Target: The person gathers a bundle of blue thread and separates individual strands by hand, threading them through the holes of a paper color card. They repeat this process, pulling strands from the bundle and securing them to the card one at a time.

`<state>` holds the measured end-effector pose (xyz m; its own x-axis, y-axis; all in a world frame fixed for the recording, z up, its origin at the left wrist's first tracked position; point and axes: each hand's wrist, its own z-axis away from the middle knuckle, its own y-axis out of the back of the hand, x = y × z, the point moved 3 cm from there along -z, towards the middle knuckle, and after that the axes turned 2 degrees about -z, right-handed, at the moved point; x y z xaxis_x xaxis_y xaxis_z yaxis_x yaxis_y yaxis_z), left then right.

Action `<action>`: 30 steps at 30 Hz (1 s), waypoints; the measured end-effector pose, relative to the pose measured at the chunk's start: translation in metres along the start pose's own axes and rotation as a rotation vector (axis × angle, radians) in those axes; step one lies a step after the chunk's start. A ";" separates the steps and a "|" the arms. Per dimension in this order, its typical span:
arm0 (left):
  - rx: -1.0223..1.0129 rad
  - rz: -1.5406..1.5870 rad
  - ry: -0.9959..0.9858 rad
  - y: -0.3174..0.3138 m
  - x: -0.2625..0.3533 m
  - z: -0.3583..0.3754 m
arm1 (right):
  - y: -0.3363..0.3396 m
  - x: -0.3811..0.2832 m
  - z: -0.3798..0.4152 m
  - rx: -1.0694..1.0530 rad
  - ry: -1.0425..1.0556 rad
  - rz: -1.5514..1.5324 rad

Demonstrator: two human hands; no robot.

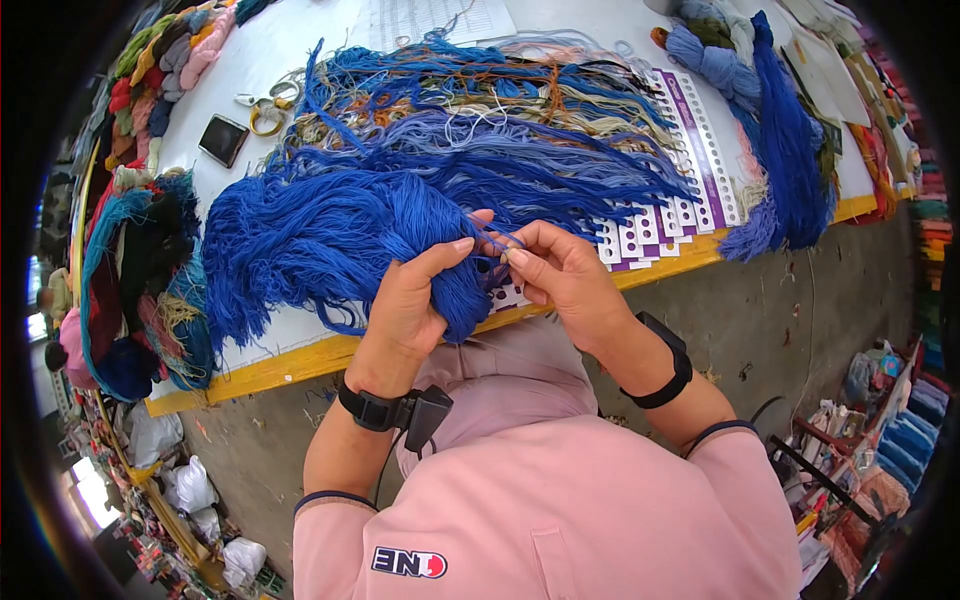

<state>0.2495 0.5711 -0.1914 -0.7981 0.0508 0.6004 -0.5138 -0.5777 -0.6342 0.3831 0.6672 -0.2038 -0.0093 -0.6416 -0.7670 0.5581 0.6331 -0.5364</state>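
A large skein of bright blue yarn [310, 230] lies along the front edge of the table. My left hand [415, 285] is closed around its right end, with the thumb and a fingertip near the drawn-out strands. Beside it, my right hand [565, 268] pinches a few thin blue strands [497, 245] between thumb and forefinger. The fingertips of both hands nearly meet. Behind the skein, many loose threads [480, 130] in blues, browns and creams spread over white and purple cards [690, 150] with punched holes.
Scissors [268, 115] and a black phone [223, 139] lie at the left of the white table. Coloured skeins [150, 270] hang over the left edge, more blue yarn [790, 150] over the right. A yellow strip [270, 378] borders the front. Printed paper [440, 20] lies at the back.
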 end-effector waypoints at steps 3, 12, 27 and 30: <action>0.006 0.008 0.006 0.000 0.001 0.001 | -0.002 -0.001 0.000 -0.010 0.003 -0.022; -0.063 0.076 0.029 0.007 -0.001 -0.002 | -0.006 -0.001 -0.002 -0.037 -0.011 -0.105; -0.075 -0.281 -0.095 -0.006 0.013 0.006 | -0.006 0.001 -0.004 -0.079 -0.032 -0.145; -0.068 -0.246 -0.072 -0.006 0.012 0.006 | -0.003 0.002 -0.006 -0.094 -0.022 -0.145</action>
<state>0.2446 0.5704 -0.1778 -0.6230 0.1232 0.7725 -0.7119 -0.4986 -0.4946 0.3771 0.6669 -0.2058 -0.0649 -0.7376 -0.6721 0.4717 0.5708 -0.6720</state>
